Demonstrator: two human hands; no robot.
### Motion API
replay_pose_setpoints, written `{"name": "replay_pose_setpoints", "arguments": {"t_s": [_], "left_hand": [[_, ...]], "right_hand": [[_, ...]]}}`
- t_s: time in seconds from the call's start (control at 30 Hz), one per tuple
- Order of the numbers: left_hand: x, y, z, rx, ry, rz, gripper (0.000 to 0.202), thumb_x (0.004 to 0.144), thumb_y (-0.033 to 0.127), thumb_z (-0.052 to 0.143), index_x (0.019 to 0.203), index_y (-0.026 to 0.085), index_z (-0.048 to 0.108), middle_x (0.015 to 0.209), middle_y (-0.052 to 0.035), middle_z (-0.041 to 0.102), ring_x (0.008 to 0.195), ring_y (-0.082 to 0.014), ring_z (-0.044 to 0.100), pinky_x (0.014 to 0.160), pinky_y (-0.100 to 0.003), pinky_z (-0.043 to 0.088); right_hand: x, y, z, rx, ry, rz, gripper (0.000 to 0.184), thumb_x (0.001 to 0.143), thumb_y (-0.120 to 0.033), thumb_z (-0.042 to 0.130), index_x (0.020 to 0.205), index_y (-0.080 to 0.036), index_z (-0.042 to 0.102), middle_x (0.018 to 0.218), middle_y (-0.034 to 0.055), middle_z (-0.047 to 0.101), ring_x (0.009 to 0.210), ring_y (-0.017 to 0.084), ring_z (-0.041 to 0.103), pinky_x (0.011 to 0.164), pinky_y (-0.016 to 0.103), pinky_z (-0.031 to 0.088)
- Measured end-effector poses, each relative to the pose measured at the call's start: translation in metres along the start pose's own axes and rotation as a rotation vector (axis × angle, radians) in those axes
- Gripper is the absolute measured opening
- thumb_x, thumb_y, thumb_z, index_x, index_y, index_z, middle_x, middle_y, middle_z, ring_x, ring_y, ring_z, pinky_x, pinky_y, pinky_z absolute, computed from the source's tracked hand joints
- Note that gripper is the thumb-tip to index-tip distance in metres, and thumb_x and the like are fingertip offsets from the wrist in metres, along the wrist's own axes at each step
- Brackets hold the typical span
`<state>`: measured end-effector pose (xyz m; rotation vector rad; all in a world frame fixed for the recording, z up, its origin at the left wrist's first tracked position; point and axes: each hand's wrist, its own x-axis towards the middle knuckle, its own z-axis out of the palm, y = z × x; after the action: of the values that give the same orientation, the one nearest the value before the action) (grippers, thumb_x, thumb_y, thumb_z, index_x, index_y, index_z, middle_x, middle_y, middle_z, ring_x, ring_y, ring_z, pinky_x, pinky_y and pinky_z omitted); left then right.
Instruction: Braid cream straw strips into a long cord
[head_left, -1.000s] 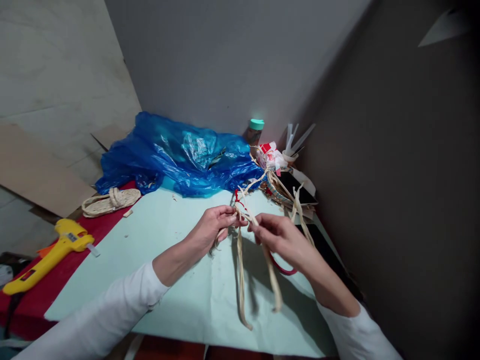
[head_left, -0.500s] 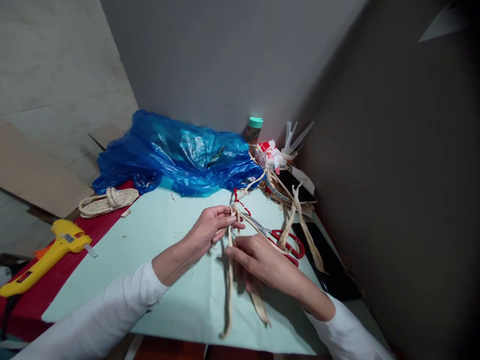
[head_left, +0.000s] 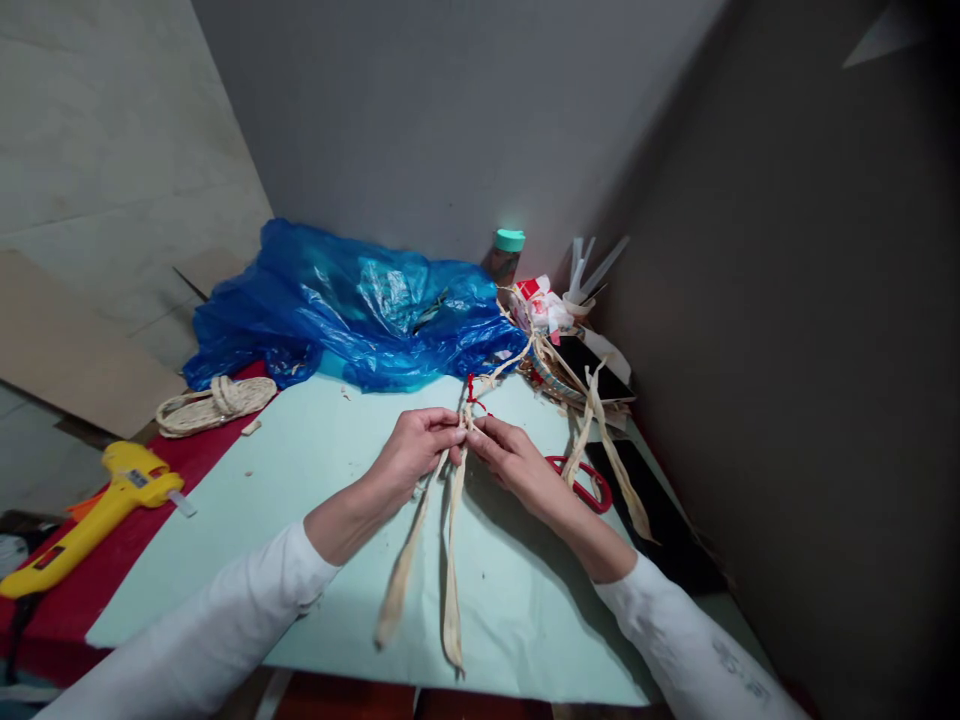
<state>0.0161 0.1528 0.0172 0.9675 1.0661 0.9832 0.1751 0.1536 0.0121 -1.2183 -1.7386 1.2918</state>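
Pale dried-husk strands (head_left: 452, 600) hang down toward me from a braid that both hands pinch at its near end. My left hand (head_left: 415, 448) is closed on the strands from the left, thumb and fingers together. Close beside it, my right hand (head_left: 514, 458) pinches them from the right. Just beyond the fingertips a red tie (head_left: 471, 388) is on the braid, and a pale cord (head_left: 504, 372) leads on to the back right. Red-handled scissors (head_left: 596, 492) lie right of my right hand, their blades hidden behind it.
A yellow glue gun (head_left: 127, 490) and a woven straw sole (head_left: 217, 403) lie on the left. A blue plastic bag (head_left: 360, 310) is heaped at the back. Loose husk strips (head_left: 619, 470) and a black flat object (head_left: 660, 540) are at right. A green-lidded jar (head_left: 509, 255) stands by the wall.
My right hand has moved up and left to meet the left hand at the braid. One strand has swung from the right side to the lower left. The left hand stays nearly still.
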Motion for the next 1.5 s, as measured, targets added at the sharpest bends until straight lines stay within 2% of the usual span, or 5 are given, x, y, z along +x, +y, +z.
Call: {"name": "replay_pose_setpoints", "arguments": {"t_s": [0.4,0.7,0.97,1.2,1.5], "left_hand": [[0.005,-0.011,-0.012,0.415,0.028,0.188,0.014,0.072,0.027,0.065,0.079,0.015,0.06,0.056,-0.0021,0.065,0.054,-0.0154,0.061,0.058,-0.025,0.043],[0.007,-0.005,-0.015,0.589,-0.023,0.13,0.011,0.07,0.026,0.06,0.069,0.016,0.057,0.056,0.0006,0.06,0.053,-0.0121,0.053,0.053,-0.023,0.037],[-0.004,0.005,-0.006,0.981,0.071,0.265,0.021,0.075,0.019,0.048,0.056,0.017,0.056,0.054,-0.0001,0.058,0.055,-0.0128,0.049,0.056,-0.025,0.03],[-0.012,0.006,0.001,1.263,0.12,0.313,0.027,0.083,0.024,0.044,0.073,0.017,0.068,0.069,-0.0069,0.067,0.065,-0.018,0.055,0.061,-0.028,0.028],[-0.01,0.011,-0.002,1.149,0.097,0.273,0.027,0.077,0.021,0.046,0.055,0.017,0.061,0.052,-0.0019,0.056,0.054,-0.0132,0.043,0.055,-0.027,0.023]], "right_hand": [[0.0,0.007,0.003,-0.111,0.074,-0.06,0.039,0.088,-0.042,0.048,0.064,-0.015,0.06,0.053,-0.0045,0.032,0.053,0.009,0.029,0.051,0.024,0.022],[0.004,0.015,0.004,-0.118,0.043,-0.044,0.039,0.089,-0.037,0.046,0.059,-0.015,0.059,0.052,-0.0011,0.054,0.052,0.01,0.043,0.054,0.023,0.029],[0.006,0.015,0.006,-0.027,0.017,-0.036,0.041,0.087,-0.045,0.05,0.061,-0.015,0.062,0.047,-0.0035,0.046,0.048,0.009,0.035,0.051,0.024,0.026],[0.007,0.016,0.01,0.056,0.087,0.005,0.04,0.083,-0.041,0.055,0.052,-0.016,0.057,0.047,-0.0028,0.046,0.047,0.008,0.033,0.049,0.024,0.024],[0.006,0.014,0.01,0.135,0.004,0.022,0.037,0.085,-0.04,0.054,0.059,-0.015,0.063,0.049,-0.0027,0.048,0.045,0.007,0.029,0.047,0.023,0.021]]}}
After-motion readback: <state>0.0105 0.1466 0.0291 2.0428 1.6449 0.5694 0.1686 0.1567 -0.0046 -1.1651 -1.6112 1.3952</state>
